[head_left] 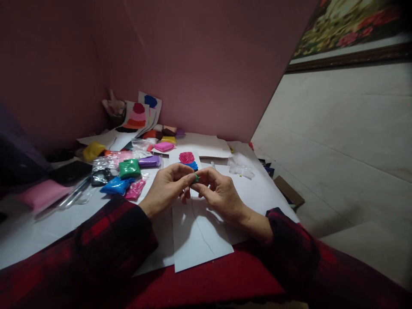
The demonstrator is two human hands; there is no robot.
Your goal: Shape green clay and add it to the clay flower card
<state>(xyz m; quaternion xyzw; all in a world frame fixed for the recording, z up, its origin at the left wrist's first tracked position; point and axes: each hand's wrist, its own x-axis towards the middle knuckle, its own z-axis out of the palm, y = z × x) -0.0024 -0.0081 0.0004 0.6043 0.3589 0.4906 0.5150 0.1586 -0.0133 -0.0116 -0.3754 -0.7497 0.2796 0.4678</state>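
Note:
Between the fingertips of both hands is a small piece of green modelling clay. My left hand pinches it from the left, thumb and forefinger closed. From the right, my right hand grips the same piece with thumb and fingers. Both hands hover over a white sheet of paper that has a thin dark line drawn down it. At the sheet's far end sit a textured crimson clay patch and a blue clay patch, the latter partly hidden by my fingers.
Left of the hands lie clay packets in green, blue, pink and purple. Papers with coloured clay shapes lean at the back left. A clear plastic wrapper rests to the right, and a red cloth shows in front.

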